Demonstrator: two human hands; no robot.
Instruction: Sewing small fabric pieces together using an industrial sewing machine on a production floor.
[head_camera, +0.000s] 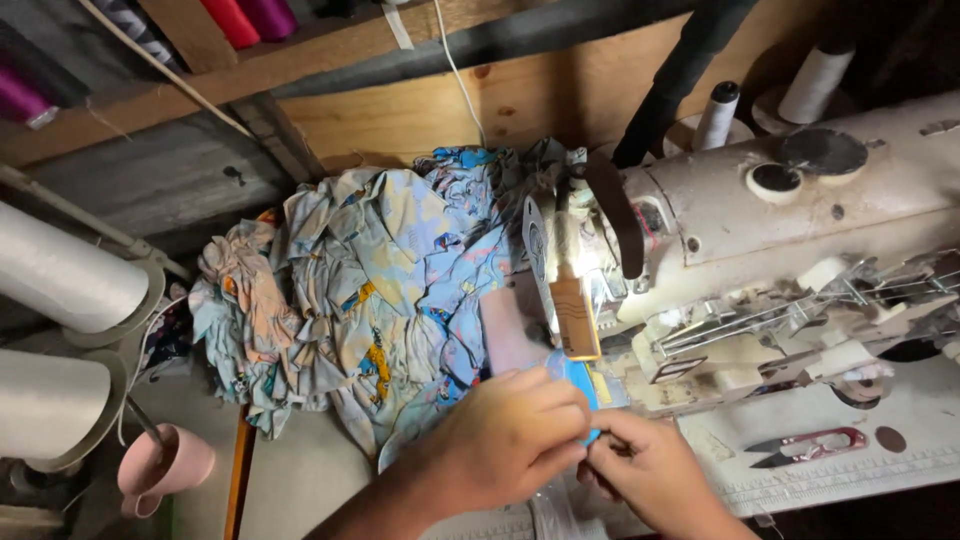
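Both my hands meet at the bottom centre, just in front of the needle end of a worn cream sewing machine (800, 220). My left hand (505, 440) is curled, its fingertips pinching a small blue piece of fabric (583, 385). My right hand (645, 470) pinches the same blue piece from the right side. The piece lies under the machine's lit head, beside a pink cloth (512, 330). Most of the blue piece is hidden by my fingers.
A heap of printed light-blue and yellow garments (370, 290) lies left of the machine. Red-handled thread snips (812, 445) rest on the machine bed at right. Large white thread cones (60, 275) and a pink cup (165, 468) stand at the left. Thread spools (815, 80) sit behind the machine.
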